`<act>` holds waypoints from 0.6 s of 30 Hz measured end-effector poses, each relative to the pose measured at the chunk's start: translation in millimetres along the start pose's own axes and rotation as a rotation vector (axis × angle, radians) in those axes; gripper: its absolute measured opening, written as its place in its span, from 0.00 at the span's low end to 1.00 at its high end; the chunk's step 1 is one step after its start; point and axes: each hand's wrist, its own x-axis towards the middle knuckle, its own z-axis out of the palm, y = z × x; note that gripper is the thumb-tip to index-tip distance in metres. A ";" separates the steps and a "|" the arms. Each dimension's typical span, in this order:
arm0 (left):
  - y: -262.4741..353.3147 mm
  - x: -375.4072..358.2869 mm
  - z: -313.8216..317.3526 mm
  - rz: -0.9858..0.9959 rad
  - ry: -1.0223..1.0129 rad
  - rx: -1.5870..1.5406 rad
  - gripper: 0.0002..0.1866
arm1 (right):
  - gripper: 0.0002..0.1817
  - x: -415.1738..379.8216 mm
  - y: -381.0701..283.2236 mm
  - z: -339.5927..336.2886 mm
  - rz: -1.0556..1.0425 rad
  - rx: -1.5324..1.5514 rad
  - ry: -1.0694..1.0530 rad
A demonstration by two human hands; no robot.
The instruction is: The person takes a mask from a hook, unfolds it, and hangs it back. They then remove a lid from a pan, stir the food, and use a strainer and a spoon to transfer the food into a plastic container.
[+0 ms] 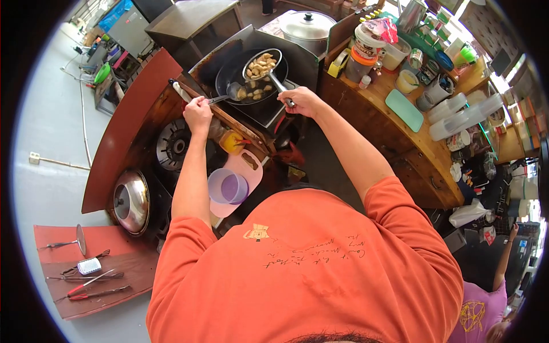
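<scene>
My right hand (301,102) is closed around the handle of a round strainer (279,84), which is raised over the wok (224,80). Golden-brown fried pieces (262,65) fill the strainer. On the other side, my left hand (198,116) grips the handle of a metal ladle (235,90), its bowl dipping into the wok. More browned pieces (256,93) lie in the wok beneath the strainer, beside the ladle.
A lidded pot (309,28) stands behind the wok. Left are a bare burner (173,146) and a domed lid (131,201). Nearer me, a purple bowl (227,186) rests on a pink board (251,166). Containers crowd the wooden counter (372,108); a person in pink (483,303) is lower right.
</scene>
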 end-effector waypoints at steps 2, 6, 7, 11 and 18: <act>32.4 -7.4 -16.6 -0.300 -0.087 -0.188 0.11 | 0.05 -3.7 -9.1 -0.5 -0.023 -0.015 -0.006; 3.5 -5.6 6.1 -0.499 -0.087 -0.504 0.10 | 0.05 -8.1 -23.4 -3.4 -0.044 -0.025 -0.024; 3.0 -6.3 10.6 -0.595 -0.106 -0.611 0.09 | 0.05 -10.5 -26.6 -4.5 -0.048 -0.019 -0.027; 5.6 -9.6 39.1 -0.821 -0.132 -0.822 0.07 | 0.05 -16.5 -34.6 -7.0 -0.050 -0.019 -0.020; 11.9 -3.8 102.9 -1.037 -0.020 -1.021 0.04 | 0.06 -31.7 -34.0 -10.2 -0.033 -0.042 0.000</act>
